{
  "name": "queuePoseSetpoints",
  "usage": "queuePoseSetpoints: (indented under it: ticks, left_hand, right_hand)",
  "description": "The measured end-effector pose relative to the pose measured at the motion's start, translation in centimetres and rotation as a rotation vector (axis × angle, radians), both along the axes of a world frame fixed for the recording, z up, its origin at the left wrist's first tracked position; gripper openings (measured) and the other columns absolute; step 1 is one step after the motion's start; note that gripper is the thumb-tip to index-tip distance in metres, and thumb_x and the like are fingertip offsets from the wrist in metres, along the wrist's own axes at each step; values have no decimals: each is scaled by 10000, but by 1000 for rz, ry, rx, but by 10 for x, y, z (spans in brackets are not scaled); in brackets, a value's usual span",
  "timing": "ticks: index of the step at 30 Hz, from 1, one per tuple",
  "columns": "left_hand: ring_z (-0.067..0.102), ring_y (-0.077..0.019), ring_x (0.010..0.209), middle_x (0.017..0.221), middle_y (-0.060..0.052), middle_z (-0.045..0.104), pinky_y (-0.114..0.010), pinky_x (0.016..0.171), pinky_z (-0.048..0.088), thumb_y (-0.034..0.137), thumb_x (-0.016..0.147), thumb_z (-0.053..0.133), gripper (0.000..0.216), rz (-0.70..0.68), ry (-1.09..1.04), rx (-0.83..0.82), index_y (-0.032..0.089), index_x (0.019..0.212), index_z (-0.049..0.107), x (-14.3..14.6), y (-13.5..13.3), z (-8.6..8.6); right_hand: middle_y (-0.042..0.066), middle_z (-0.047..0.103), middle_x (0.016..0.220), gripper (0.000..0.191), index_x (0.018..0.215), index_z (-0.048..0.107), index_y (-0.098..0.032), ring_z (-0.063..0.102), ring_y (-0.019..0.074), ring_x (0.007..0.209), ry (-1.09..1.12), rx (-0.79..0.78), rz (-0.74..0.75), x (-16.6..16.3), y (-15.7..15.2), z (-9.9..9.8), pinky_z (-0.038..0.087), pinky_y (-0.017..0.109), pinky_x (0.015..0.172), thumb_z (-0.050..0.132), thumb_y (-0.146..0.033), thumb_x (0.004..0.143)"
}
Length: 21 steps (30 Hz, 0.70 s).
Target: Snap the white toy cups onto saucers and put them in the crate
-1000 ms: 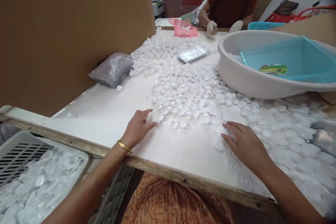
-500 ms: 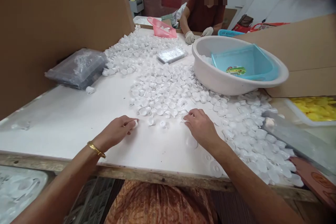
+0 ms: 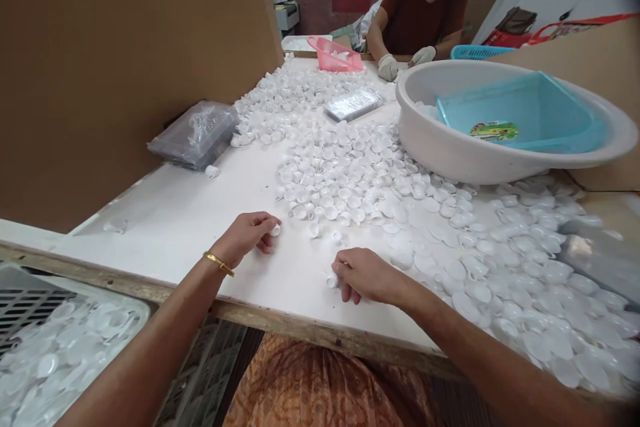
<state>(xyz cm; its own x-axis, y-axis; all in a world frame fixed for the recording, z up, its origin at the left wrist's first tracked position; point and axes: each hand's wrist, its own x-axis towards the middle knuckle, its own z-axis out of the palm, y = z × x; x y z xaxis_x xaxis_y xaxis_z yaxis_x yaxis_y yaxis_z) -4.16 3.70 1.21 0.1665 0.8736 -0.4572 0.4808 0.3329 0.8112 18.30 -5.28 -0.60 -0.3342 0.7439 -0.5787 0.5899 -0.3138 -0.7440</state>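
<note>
- At the near right of the tabletop (image 3: 310, 300), flat white pieces (image 3: 540, 345) are spread, too overlapped to be counted.
- By the right hand (image 3: 365, 271), one small white cup (image 3: 331, 280) is pinched at the fingertips; whether it is rested on the tabletop cannot be told.
- By the left hand (image 3: 249, 230), a second cup (image 3: 275, 230) is pinched between thumb and fingers, with the grip closed around it.
- The step in hand is judged to be the handling of single cups, one to each hand; for the next move, a light, steady grip and unhurried fingers seem to be called for.
- Just beyond and between the hands, two loose cups (image 3: 337, 238) are left apart from the heap.
- Farther on, a heap of white cups (image 3: 345, 167) is spread, too dense to be counted.
- Beside one plastic pack (image 3: 200, 133) at left, one lone cup (image 3: 212, 172) is seen.
- Past the heap, one wrapped block (image 3: 354, 105) is laid flat; to its right, one blue container (image 3: 530, 110) is held in one white basin (image 3: 465, 159).
- At the far end, one pink basket (image 3: 334, 57) and two gloved hands (image 3: 388, 68) of one co-worker are seen.
</note>
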Motion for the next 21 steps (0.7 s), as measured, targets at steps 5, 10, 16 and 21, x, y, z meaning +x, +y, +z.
queuePoseSetpoints:
  ticks: [5, 10, 16, 21]
  left_hand:
    - [490, -101, 441, 499, 28, 495, -241, 424, 442, 334, 676, 544, 257, 27, 33, 14, 117, 806, 590, -8, 6, 0]
    - [490, -126, 393, 459, 44, 470, -234, 371, 396, 350, 742, 492, 233, -96, 168, 23, 163, 875, 529, -7, 5, 0]
    - [536, -126, 531, 691, -17, 571, -275, 572, 430, 387, 822, 396, 264, -256, 613, 398, 194, 794, 572, 4, -16, -7]
    - [554, -153, 691, 950, -63, 544, -330, 733, 426, 425, 849, 371, 336, -180, 737, 514, 217, 974, 603, 5, -10, -11]
  right_hand:
    - [6, 645, 591, 239, 774, 530, -181, 565, 110, 498, -231, 189, 6, 0, 0, 6, 354, 218, 493, 330, -263, 876]
    - [3, 645, 674, 157, 885, 554, -208, 574, 143, 596, -448, 485, 1, -4, -4, 14, 351, 245, 526, 411, -273, 873]
    - [78, 584, 952, 167, 908, 579, -197, 537, 210, 849, -658, 987, 209, -31, 22, 8, 379, 264, 547, 533, -102, 779]
    - [65, 591, 885, 130, 836, 596, -191, 539, 178, 809, -607, 950, 152, -34, 29, 5, 384, 253, 584, 475, -144, 845]
